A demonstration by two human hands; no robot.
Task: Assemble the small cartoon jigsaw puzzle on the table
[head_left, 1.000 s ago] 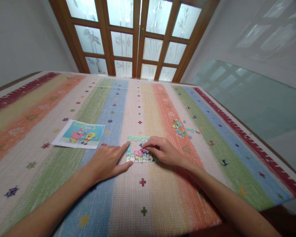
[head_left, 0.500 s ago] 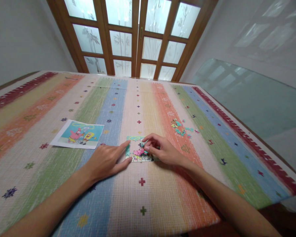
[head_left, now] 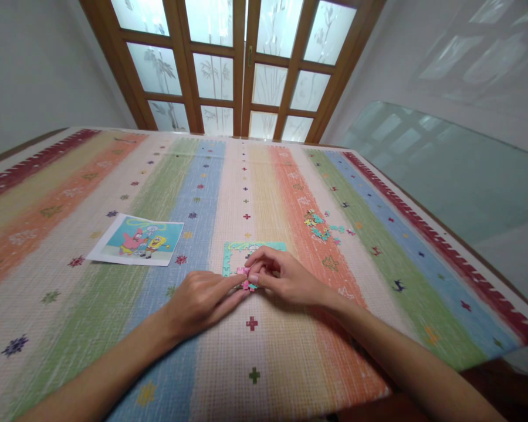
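Over the striped tablecloth point(head_left: 229, 363), I see the left hand point(head_left: 199, 300) with thumb and forefinger narrowed on a pink puzzle section point(head_left: 246, 285); the right hand point(head_left: 290, 278) bunches its fingertips there, grip unclear to me. Both block part of the incomplete jigsaw point(head_left: 226, 264). Farther lie a SpongeBob print point(head_left: 141, 241), left, and loose puzzle pieces point(head_left: 320, 234), right, before glazed wooden doors point(head_left: 238, 76).

Bright door panes point(head_left: 210, 20) — walls point(head_left: 26, 70) dimmer.

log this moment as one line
left hand: at pink jigsaw pieces | right hand: at same pieces | jigsaw: incomplete | loose pieces: farther right | SpongeBob print: left
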